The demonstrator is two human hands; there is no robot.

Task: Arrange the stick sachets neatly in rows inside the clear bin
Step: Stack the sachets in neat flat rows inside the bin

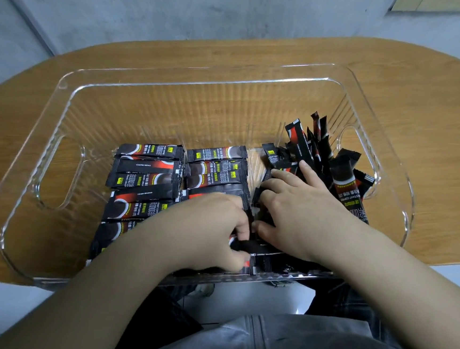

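We have both forearms reaching down into the clear bin [65, 85], which sits on the wooden table [425, 101]. Our left hand [214, 225] is knuckles-up near the bin's near wall, fingers curled and pinching a black stick sachet [246, 246]. Our right hand [301, 204] lies flat just beside it, fingers spread and fairly straight, pressing on the loose heap of sachets [312, 144] at the bin's right end. Two flat rows of sachets [145, 176] fill the bin's left and middle floor
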